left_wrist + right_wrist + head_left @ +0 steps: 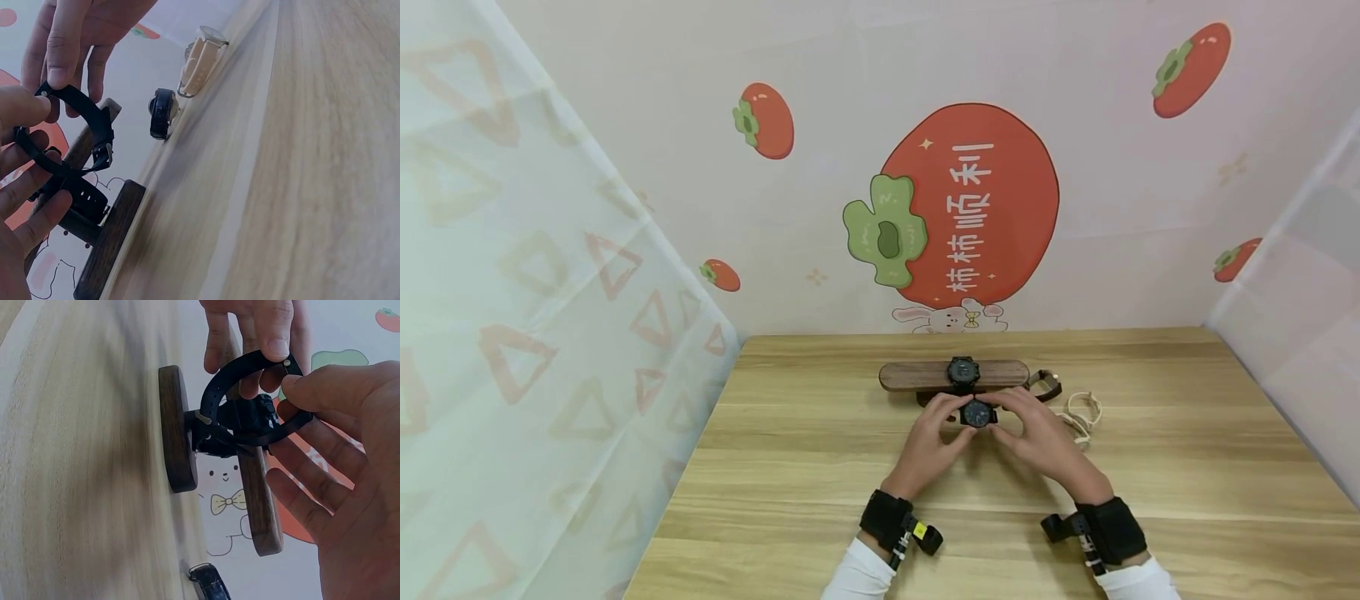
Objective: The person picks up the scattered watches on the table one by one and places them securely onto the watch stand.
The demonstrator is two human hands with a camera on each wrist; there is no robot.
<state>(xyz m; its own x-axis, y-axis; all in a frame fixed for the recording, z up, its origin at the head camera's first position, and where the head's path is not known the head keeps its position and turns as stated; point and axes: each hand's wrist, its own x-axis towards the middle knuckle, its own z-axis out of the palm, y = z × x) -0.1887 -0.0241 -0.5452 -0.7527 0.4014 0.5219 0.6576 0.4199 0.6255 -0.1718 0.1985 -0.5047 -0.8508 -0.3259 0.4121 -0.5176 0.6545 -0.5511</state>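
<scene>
Both hands pinch a black wristwatch [977, 413] between thumb and fingers, the left hand [928, 446] on one side and the right hand [1037, 433] on the other. Its dial faces up toward the head view. In the left wrist view its strap [94, 119] forms a buckled loop hanging below the fingers. Just behind is a wooden watch stand [913, 377], a long rounded bar above a shorter base [178, 428]. Another black watch [962, 371] is fastened around the bar's middle. The held watch overlaps that one in the wrist views, so contact between them cannot be told.
Right of the stand, a dark-strapped watch [1047, 385] lies on the wooden table [805, 467]. Cream-strapped watches [1084, 408] sit farther right, close to the right hand. A wall cloth with printed persimmons [985, 200] rises behind the table's back edge.
</scene>
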